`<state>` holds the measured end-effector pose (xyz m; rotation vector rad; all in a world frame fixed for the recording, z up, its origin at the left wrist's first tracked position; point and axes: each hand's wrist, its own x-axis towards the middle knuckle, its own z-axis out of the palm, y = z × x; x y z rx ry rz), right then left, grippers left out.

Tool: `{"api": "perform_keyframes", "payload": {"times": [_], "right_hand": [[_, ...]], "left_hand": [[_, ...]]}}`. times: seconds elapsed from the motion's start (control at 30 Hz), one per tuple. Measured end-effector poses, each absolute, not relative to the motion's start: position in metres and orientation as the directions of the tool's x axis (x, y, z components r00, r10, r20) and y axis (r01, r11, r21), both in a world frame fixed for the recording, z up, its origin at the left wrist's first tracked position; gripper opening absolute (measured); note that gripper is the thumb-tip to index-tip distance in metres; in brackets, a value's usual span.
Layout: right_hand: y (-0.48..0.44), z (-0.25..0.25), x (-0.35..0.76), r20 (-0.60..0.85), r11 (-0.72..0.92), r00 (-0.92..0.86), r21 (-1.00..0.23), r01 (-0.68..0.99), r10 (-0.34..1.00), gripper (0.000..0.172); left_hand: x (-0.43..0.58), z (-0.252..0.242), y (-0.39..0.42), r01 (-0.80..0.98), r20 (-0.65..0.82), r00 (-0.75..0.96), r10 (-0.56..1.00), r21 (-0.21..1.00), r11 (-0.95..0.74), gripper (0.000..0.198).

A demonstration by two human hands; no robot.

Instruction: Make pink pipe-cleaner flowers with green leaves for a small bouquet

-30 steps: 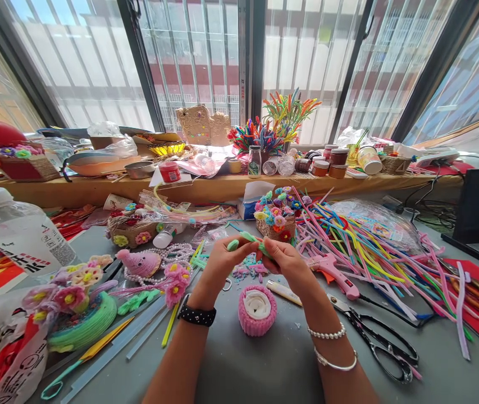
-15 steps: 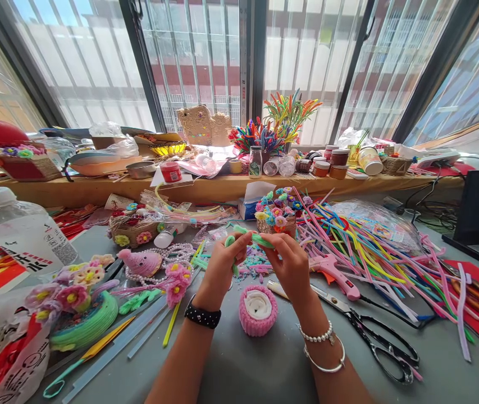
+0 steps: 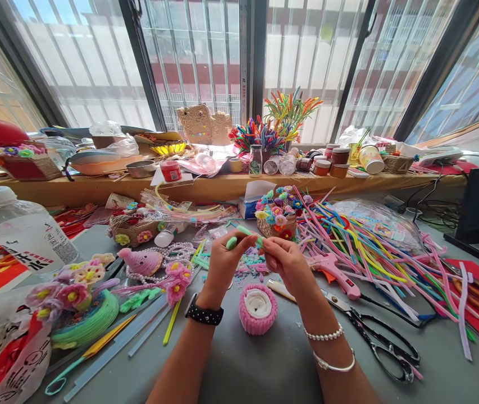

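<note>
My left hand point(image 3: 225, 264) is closed round a light green pipe cleaner point(image 3: 231, 243), whose bent end shows above the fingers. My right hand point(image 3: 288, 261) pinches another part of the same green piece near the left fingertips, so both hands meet over the table. Most of the pipe cleaner is hidden by the fingers. Below the hands stands a small round pink fuzzy pot point(image 3: 258, 324) with a rolled white strip point(image 3: 258, 303) inside. Behind the hands lie small pastel beads or clippings point(image 3: 251, 268).
Black-handled scissors point(image 3: 384, 336) and a pink glue gun point(image 3: 340, 276) lie at the right, before a heap of coloured pipe cleaners point(image 3: 369, 252). Clear glue sticks point(image 3: 117, 350), a green flower piece point(image 3: 90, 325) and a plastic bottle point(image 3: 22, 235) occupy the left. A flower basket point(image 3: 279, 216) stands behind.
My right hand has turned, its fingers now pinched closer to the left fingertips. Less of the green pipe cleaner shows between the hands. The pink pot has stayed put.
</note>
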<state>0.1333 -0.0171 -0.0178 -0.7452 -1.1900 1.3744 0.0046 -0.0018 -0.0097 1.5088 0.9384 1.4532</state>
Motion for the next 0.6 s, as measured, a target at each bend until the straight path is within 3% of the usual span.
{"api": "perform_keyframes", "payload": {"times": [0.07, 0.17, 0.27, 0.33, 0.4, 0.47, 0.6], "right_hand": [[-0.017, -0.018, 0.135, 0.145, 0.0, -0.313, -0.907, -0.421, 0.939, 0.024], [-0.017, -0.018, 0.135, 0.124, -0.065, -0.413, -0.907, -0.416, 0.902, 0.027], [-0.016, -0.019, 0.131, 0.203, 0.128, -0.264, -0.953, -0.276, 0.943, 0.023], [-0.016, -0.02, 0.128, 0.358, 0.352, -0.105, -0.933, -0.073, 0.928, 0.025], [-0.015, -0.023, 0.125, 0.555, 0.55, -0.023, -0.815, 0.183, 0.831, 0.033], [-0.015, -0.027, 0.123, 0.709, 0.658, -0.031, -0.637, 0.402, 0.705, 0.028], [-0.016, -0.033, 0.121, 0.837, 0.691, -0.064, -0.403, 0.601, 0.544, 0.02]], "left_hand": [[0.004, -0.009, -0.003, -0.025, 0.38, 0.08, 0.921, 0.925, -0.38, 0.021], [0.004, -0.009, -0.002, -0.021, 0.373, 0.064, 0.926, 0.928, -0.372, 0.023], [0.003, -0.011, 0.001, -0.049, 0.351, -0.013, 0.936, 0.935, -0.351, 0.026], [0.003, -0.013, 0.003, -0.083, 0.328, -0.068, 0.942, 0.939, -0.333, 0.026], [0.003, -0.014, 0.004, -0.106, 0.309, -0.103, 0.946, 0.942, -0.319, 0.026], [0.004, -0.015, 0.005, -0.11, 0.294, -0.109, 0.95, 0.946, -0.305, 0.028], [0.006, -0.015, 0.004, -0.046, 0.318, -0.118, 0.941, 0.945, -0.325, 0.032]]}}
